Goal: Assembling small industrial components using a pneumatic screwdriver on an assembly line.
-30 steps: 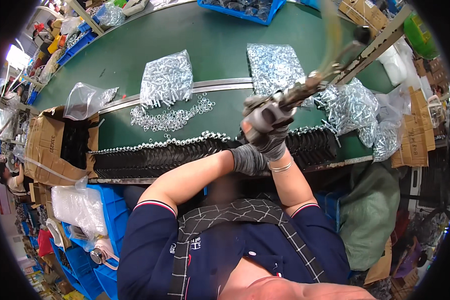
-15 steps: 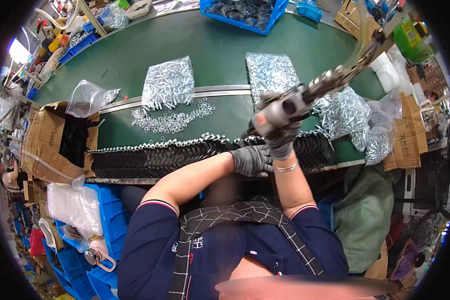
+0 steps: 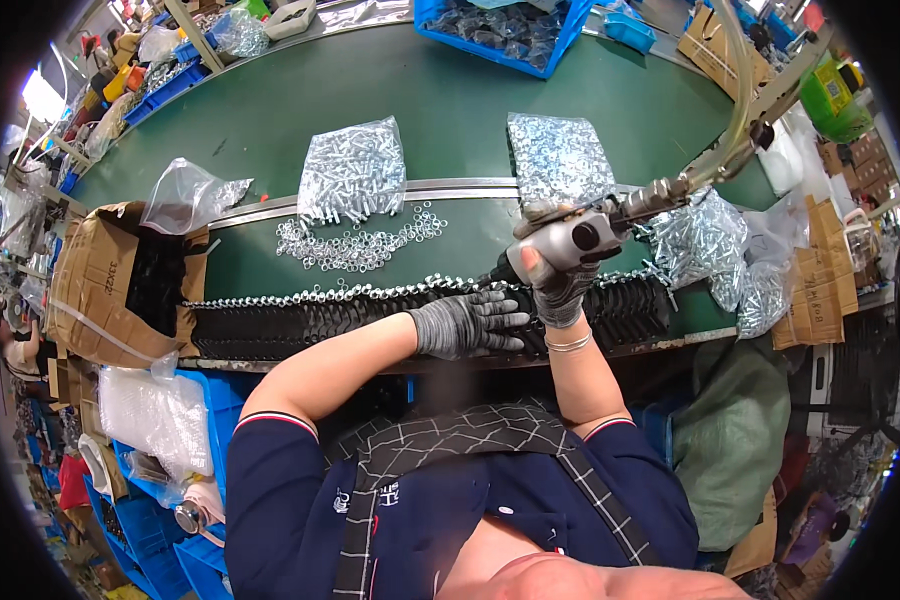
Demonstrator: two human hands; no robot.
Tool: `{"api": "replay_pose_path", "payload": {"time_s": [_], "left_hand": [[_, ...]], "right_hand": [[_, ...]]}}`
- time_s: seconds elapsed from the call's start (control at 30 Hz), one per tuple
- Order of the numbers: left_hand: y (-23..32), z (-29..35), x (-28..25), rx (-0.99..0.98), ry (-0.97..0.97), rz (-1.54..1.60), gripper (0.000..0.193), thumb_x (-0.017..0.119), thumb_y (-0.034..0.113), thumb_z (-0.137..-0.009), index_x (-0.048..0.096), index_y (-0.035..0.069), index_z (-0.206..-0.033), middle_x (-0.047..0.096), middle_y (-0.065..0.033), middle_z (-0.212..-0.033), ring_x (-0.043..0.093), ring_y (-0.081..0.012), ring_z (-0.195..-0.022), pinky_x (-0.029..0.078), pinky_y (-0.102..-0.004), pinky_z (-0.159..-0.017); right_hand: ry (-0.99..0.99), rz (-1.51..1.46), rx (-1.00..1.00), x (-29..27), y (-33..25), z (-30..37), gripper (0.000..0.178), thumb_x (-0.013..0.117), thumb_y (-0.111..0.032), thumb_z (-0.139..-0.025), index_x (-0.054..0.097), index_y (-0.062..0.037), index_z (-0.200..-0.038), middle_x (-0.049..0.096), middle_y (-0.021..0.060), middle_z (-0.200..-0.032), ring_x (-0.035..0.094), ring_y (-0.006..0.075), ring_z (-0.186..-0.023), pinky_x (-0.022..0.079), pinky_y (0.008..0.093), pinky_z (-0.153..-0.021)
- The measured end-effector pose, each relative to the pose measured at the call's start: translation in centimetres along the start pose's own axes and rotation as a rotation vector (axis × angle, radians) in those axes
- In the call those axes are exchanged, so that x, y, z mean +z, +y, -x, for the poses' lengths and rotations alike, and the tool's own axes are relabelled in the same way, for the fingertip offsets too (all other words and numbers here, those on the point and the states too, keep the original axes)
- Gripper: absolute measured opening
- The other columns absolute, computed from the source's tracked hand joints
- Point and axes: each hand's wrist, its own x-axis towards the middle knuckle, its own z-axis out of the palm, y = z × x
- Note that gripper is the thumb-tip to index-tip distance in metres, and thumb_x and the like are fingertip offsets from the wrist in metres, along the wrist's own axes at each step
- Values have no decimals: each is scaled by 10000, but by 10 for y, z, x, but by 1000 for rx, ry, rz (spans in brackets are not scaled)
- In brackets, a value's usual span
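Along the front edge of the worktop (image 3: 450, 110), in the head view, a row of black metal parts (image 3: 340, 318) lies packed side by side, topped with a line of shiny fasteners (image 3: 315, 295). Above its right half, the right hand (image 3: 560, 285) has its gloved fingers wrapped around a grey driver (image 3: 567, 240), the tip angled down toward the fasteners; whether it touches one, I cannot tell. The left hand (image 3: 465, 323) lies over the row, fingers extended and grasping nothing visible.

To work well here, the tip should probably sit in line with each fastener, the left hand steadying the row with its fingertips clear of the tip.

Dark characters mark the carton (image 3: 95, 285) at the worktop's left end and the cardboard (image 3: 815, 280) at its right; white lettering shows on the navy shirt (image 3: 300, 500).
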Motion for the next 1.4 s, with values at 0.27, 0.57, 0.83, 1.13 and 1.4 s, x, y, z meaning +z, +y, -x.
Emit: {"api": "replay_pose_path", "payload": {"time_s": [0.27,0.57,0.83,1.13,1.4], "left_hand": [[-2,3,7,64,47,-7,473,425,267,-914,416,208,-1382,256,-95,-1506,193,-283,-1407,122,-463,-1150],[-3,2,3,46,11,-36,467,439,316,-923,402,261,-1385,280,-84,-1500,273,-276,-1377,158,-458,-1141],[-7,-2,3,34,23,-19,435,457,311,-914,452,264,-1347,313,-78,-1485,280,-282,-1374,196,-460,-1130],[-3,-4,5,22,58,-29,419,498,331,-894,496,265,-1307,323,-64,-1479,283,-291,-1369,205,-464,-1127],[0,-6,3,-22,95,41,408,528,310,-875,522,274,-1281,342,-65,-1464,291,-292,-1363,210,-465,-1122]], "right_hand": [[51,3,55,-6,0,-3,654,827,-233,-685,440,-63,-1184,595,118,-1023,603,204,-819,506,348,-758],[-34,-24,129,-6,10,15,572,791,-152,-714,462,-43,-1169,583,105,-1052,596,170,-880,496,293,-775],[-59,-62,104,-15,33,10,541,770,-129,-726,447,-59,-1155,573,91,-1034,578,153,-902,481,291,-799],[-30,-30,35,11,22,3,508,740,-57,-735,455,-82,-1156,576,74,-1037,576,154,-892,486,301,-810],[-65,-35,44,6,11,-2,503,747,-72,-728,473,-65,-1150,582,73,-1033,579,145,-894,488,294,-809]]}}
